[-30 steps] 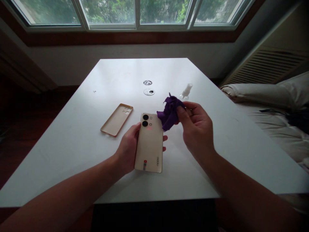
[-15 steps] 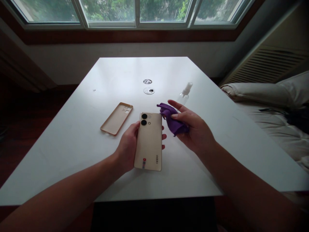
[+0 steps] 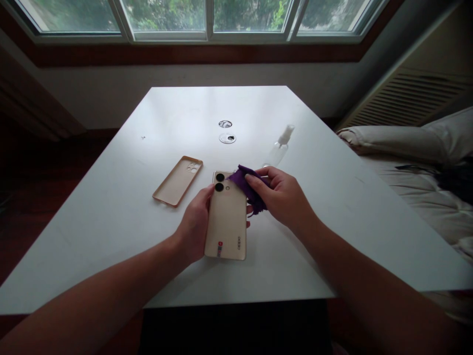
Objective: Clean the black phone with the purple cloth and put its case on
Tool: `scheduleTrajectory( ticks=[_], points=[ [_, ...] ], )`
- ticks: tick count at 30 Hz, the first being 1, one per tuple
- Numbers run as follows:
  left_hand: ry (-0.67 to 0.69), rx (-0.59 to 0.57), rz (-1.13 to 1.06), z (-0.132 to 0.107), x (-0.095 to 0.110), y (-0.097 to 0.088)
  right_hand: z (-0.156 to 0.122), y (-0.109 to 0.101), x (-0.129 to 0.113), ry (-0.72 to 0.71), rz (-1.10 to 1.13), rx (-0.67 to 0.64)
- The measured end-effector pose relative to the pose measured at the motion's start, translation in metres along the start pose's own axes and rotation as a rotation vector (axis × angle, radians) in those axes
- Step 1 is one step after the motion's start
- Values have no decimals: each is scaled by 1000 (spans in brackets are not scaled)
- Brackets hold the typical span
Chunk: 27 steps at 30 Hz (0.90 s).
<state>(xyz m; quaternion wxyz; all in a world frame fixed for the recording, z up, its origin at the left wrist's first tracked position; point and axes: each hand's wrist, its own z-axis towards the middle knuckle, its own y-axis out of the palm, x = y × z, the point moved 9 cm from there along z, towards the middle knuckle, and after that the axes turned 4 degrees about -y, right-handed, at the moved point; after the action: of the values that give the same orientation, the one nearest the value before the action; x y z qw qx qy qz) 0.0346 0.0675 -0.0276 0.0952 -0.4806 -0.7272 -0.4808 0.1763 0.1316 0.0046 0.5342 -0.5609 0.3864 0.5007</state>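
A gold smartphone (image 3: 226,222) lies back side up in my left hand (image 3: 195,222), which grips it from underneath with the thumb along its left edge. Two black camera lenses mark its upper left corner. My right hand (image 3: 283,195) pinches a bunched purple cloth (image 3: 251,190) between thumb and fingers. The cloth covers the phone's upper right corner and hangs down past its right edge. To the left of the phone, a clear gold-rimmed phone case (image 3: 179,181) rests on the white table. Behind my right hand lies a transparent spray bottle (image 3: 280,148), its lower end partly hidden.
The white table (image 3: 125,236) has two round fittings set in its top, a grommet cover (image 3: 227,138) and an opening (image 3: 225,124) behind it. A window (image 3: 210,19) is beyond the table. A pale cushioned seat (image 3: 399,172) stands at the right.
My right hand has moved left with the purple cloth, from beside the phone onto its upper right corner. More of the spray bottle shows now. My left hand and the phone stay nearly still.
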Motion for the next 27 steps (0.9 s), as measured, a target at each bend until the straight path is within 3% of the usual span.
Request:
scheduleTrajectory(
  ticks=[4,14,19,22,27],
  points=[
    [33,-41,-16,-3,3,5,0,-9,-14,-134,-139,76],
    [41,-99,19,-5,0,9,0,-41,-6,-165,107,403],
    [42,-123,28,-6,-1,11,-7,-48,-22,-278,109,485],
    [34,-114,28,-6,-1,13,-12,-34,-42,-402,28,346],
    [-3,-17,29,-4,-3,4,-22,15,-61,-587,-131,-122]
  ],
)
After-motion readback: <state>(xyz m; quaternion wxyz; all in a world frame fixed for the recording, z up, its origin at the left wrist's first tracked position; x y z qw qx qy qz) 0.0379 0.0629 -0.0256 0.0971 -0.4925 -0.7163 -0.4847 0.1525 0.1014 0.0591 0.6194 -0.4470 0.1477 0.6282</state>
